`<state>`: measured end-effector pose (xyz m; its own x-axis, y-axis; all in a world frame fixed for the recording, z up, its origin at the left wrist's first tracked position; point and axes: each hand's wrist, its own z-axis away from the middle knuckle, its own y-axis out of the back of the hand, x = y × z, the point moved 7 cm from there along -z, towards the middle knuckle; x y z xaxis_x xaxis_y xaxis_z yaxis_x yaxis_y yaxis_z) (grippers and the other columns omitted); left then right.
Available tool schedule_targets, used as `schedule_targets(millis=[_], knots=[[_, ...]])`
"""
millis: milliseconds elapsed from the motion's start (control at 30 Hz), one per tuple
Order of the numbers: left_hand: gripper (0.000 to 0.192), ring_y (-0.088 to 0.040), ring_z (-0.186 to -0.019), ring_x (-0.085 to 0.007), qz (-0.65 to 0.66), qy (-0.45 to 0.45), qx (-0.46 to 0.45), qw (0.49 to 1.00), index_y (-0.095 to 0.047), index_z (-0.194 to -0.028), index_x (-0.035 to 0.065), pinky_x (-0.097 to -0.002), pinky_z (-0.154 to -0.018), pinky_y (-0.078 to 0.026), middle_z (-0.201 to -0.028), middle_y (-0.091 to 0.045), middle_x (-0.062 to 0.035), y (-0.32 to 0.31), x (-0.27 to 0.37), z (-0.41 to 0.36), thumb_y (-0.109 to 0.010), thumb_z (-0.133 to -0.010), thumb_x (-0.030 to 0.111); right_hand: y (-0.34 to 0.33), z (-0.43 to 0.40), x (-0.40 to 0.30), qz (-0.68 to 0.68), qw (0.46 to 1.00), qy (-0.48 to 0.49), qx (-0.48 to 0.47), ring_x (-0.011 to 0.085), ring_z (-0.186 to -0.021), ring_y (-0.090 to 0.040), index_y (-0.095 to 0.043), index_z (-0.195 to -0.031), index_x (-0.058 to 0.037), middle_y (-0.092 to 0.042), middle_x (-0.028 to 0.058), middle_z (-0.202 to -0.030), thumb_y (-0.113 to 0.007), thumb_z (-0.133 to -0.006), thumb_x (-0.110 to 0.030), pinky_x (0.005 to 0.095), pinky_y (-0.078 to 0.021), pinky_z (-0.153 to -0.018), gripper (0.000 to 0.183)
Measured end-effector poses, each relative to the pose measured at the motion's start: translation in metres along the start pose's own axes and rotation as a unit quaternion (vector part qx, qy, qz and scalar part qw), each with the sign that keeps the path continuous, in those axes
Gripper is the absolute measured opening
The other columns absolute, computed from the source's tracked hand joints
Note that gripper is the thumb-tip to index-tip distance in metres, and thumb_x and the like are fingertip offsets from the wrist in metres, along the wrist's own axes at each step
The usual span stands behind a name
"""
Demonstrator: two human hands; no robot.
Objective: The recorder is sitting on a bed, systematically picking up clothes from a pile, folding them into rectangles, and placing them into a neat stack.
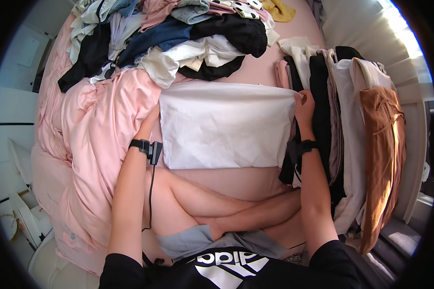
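A white piece of fabric [228, 124] lies before me as a flat, roughly rectangular panel with light creases. My right hand [305, 106] pinches its upper right corner between thumb and fingers. At the opposite side, my left hand [153, 115] is against the fabric's left edge, close to the pink duvet. Its fingers are hidden, so its grip does not show. Each wrist wears a black strap with a small device [154, 151]. Below the fabric are my crossed legs [217, 202].
Mixed clothes form a loose heap [188, 39] at the back. A rumpled pink duvet [105, 123] covers the left side. Folded garments stand in a row on the right, including a brown one [379, 155] at its outer end. A pale curtain [387, 47] hangs beyond them.
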<state>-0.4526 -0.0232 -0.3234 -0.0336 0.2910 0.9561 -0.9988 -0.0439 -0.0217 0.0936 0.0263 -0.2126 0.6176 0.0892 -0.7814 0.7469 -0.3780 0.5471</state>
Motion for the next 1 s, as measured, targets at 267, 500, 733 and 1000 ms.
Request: schedule_targets(millis=[267,500,733,1000], knots=[[0.09,-0.065,-0.103,-0.0255,-0.535,-0.091,0.184,0.82,-0.052,-0.131,-0.0139,-0.0336,-0.093,-0.049,-0.119,-0.065,-0.0215,-0.022,0.044,0.076,-0.061,-0.088,0.064,0.032,0.076,-0.081,0.219,0.974,-0.006,-0.056,0.0376,-0.088,-0.066,-0.054,-0.12,0.0047,-0.067,0.022,-0.096,-0.074,-0.083,-0.018,0.0445,-0.052,-0.084,0.048],[0.059,-0.069,-0.081,-0.0285,-0.209,0.17,0.111,0.957,-0.066,-0.101,-0.0148,-0.0391,-0.072,-0.054,-0.084,-0.07,-0.0202,-0.044,0.017,0.167,-0.086,-0.074,0.034,0.037,0.2,-0.04,0.152,0.866,-0.401,-0.257,0.0285,-0.062,-0.066,-0.051,-0.125,0.002,-0.065,0.0198,-0.089,-0.076,-0.085,-0.039,0.0402,-0.0579,-0.056,0.062],[0.05,-0.059,-0.105,-0.0336,-0.068,0.314,0.07,0.944,-0.06,-0.122,-0.0003,-0.0481,-0.085,-0.053,-0.119,-0.062,-0.017,-0.063,0.012,0.182,-0.081,-0.082,0.021,0.022,0.22,-0.003,-0.182,0.812,-0.518,-0.2,0.0281,-0.076,-0.062,-0.05,-0.13,-0.0083,-0.06,0.0119,-0.11,-0.072,-0.091,-0.032,0.0455,-0.0579,-0.069,0.05],[0.05,-0.052,-0.117,-0.0366,0.059,0.276,0.093,0.955,-0.056,-0.125,-0.0005,-0.0507,-0.093,-0.051,-0.128,-0.054,-0.0188,-0.067,0.009,0.201,-0.079,-0.083,0.015,0.03,0.227,-0.013,-0.333,0.783,-0.505,-0.144,0.0265,-0.083,-0.061,-0.054,-0.127,-0.0092,-0.06,0.0087,-0.107,-0.07,-0.092,-0.029,0.045,-0.0561,-0.071,0.043]])
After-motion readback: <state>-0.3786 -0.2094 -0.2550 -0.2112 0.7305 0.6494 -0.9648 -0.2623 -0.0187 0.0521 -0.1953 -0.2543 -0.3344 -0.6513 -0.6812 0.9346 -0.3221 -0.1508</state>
